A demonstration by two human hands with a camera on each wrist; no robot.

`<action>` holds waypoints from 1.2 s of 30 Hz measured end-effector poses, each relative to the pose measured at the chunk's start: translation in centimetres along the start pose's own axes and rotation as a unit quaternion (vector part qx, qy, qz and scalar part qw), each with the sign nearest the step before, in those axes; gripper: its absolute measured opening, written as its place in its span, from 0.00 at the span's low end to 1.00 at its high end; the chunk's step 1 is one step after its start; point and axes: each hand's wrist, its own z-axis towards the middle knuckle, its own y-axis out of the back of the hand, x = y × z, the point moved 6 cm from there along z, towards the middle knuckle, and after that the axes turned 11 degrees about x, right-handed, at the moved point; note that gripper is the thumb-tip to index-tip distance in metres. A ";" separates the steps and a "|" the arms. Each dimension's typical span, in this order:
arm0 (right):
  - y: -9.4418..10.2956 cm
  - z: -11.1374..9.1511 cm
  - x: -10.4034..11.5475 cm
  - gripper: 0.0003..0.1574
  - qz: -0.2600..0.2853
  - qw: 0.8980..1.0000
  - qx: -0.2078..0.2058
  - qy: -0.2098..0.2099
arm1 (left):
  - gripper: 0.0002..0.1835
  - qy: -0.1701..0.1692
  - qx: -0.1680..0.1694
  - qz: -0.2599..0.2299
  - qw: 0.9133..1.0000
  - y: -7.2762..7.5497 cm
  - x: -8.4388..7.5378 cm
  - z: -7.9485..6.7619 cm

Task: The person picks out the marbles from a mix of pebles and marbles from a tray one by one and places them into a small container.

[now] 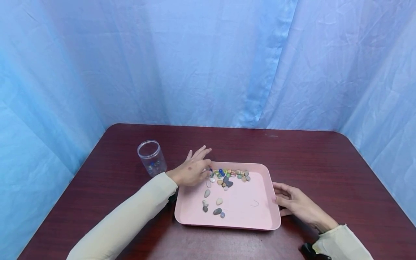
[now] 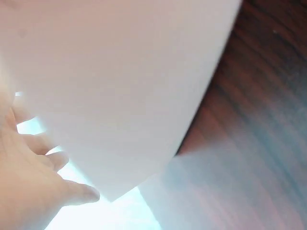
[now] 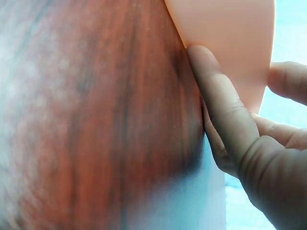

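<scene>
My left hand [image 1: 191,171] reaches over the back left corner of the pink tray [image 1: 247,209]. Its thumb and forefinger are right at a dark blue glass marble [image 1: 211,170] there, while the other fingers are straight and spread. I cannot tell if the fingertips pinch that marble. On the tray's right side, my right hand [image 1: 294,204] grips the wall; a finger [image 3: 223,96] lies along its outside. A row of glass marbles [image 1: 222,173] and polished stones runs along the tray's back. Several grey and cream pebbles [image 1: 217,211] lie scattered nearer the front.
A clear plastic cup [image 1: 152,157] with a few marbles at its bottom stands to the left of the tray, beyond my left forearm. The dark red wooden table [image 1: 325,159] extends around the tray. Blue curtains [image 1: 208,65] hang behind it and at both sides.
</scene>
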 end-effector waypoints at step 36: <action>-0.1 0.0 0.1 0.44 0.011 1.000 0.007 0.003 | 0.03 -0.003 -0.115 -0.070 0.991 6.7 1.3 -4.7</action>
